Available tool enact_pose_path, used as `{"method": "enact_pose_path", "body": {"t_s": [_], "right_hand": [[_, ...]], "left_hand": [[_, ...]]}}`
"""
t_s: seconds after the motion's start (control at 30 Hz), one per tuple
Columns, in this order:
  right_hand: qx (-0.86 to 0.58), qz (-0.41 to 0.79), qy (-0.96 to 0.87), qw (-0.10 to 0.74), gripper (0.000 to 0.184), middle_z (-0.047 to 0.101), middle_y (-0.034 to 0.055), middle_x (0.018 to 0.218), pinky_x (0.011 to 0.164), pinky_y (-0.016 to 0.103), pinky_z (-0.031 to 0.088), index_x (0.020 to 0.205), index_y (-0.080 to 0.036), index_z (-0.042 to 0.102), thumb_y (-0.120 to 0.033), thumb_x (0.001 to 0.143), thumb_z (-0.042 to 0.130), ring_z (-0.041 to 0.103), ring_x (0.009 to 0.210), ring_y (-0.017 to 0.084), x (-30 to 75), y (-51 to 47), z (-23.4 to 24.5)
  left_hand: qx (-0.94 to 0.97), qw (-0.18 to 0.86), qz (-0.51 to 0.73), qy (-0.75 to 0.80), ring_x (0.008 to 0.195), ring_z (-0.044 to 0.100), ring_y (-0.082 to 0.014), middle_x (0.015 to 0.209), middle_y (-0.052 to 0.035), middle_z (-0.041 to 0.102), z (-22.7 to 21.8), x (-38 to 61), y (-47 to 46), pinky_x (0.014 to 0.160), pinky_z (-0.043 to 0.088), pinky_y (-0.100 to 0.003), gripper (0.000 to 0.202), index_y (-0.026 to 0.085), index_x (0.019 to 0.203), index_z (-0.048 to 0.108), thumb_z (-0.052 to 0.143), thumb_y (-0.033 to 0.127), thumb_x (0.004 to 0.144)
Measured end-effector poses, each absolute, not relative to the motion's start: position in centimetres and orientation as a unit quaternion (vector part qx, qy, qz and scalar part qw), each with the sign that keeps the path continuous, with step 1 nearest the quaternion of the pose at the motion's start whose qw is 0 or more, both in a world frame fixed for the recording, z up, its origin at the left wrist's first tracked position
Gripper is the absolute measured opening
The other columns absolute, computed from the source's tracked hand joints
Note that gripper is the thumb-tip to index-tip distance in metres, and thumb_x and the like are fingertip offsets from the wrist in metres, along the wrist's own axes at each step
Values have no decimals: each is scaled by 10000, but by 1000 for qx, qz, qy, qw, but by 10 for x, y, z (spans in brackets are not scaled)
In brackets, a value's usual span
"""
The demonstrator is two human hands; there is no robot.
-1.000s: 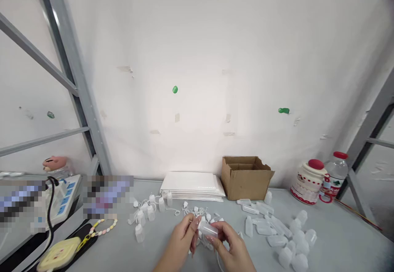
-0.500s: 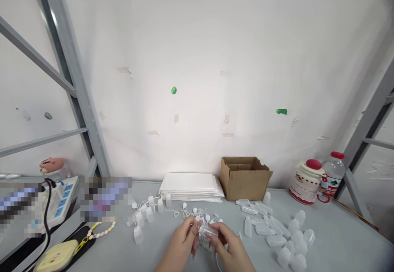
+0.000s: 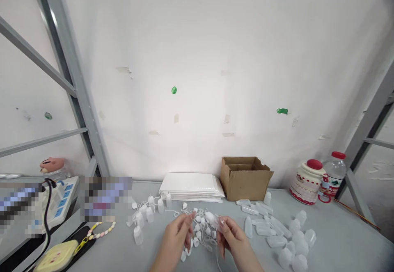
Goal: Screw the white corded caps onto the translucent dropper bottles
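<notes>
My right hand is closed around a small clear plastic bottle, with a white cap at its left end. A white cord hangs below that hand. My left hand is a little apart from the bottle, thumb and fingertips drawn together; whether anything small is between them is hidden. Between and under the hands lies a pile of small white caps with cords. To the left stand several small bottles with white tops, some with cords.
At right lie loose clear bottles and a cluster of rounded translucent bottles. Behind are a stack of white sheets or envelopes, a cardboard box, a decorated jar and a red-capped bottle. A power strip and yellow case are at left.
My hands have moved apart. The right hand has moved slightly right with the bottle, whose white cap now shows; the left has drawn back left, uncovering more of the cap pile.
</notes>
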State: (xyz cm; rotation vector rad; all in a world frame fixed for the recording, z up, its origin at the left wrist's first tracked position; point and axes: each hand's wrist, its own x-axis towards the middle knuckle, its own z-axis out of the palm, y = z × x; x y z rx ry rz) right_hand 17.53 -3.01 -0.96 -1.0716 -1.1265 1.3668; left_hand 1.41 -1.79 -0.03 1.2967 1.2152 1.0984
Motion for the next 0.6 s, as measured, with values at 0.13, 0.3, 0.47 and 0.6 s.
{"method": "enact_pose_path", "body": {"t_s": [0.13,0.3,0.47,0.6], "right_hand": [[-407,577,-444,551,448,546,-52,549,451,207,366,656,-178,517,-621,655,586,452,404,63,178,-31,-8],[-399,598,-459,522,511,551,-39,510,419,216,361,658,-170,533,-673,591,592,450,374,72,172,-31,-15],[-429,568,-483,509,526,536,-43,500,419,209,359,663,-176,514,-696,602,556,442,377,70,169,-30,-22],[-445,548,-512,490,534,511,-51,517,415,214,370,723,-181,520,-707,637,501,422,391,79,170,-30,-31]], "left_hand": [[431,592,451,511,374,570,-163,395,-28,608,4,14,-15,457,436,-263,542,158,559,581,463,679,654],[265,745,447,417,813,684,-264,814,-132,741,9,18,-19,748,515,-333,497,116,992,600,649,481,657],[218,740,516,372,887,668,-233,953,-153,716,9,15,-19,822,510,-317,238,103,974,614,564,243,789],[207,717,544,382,916,658,-224,966,-157,712,10,13,-18,789,526,-297,167,90,908,641,561,178,790]]}}
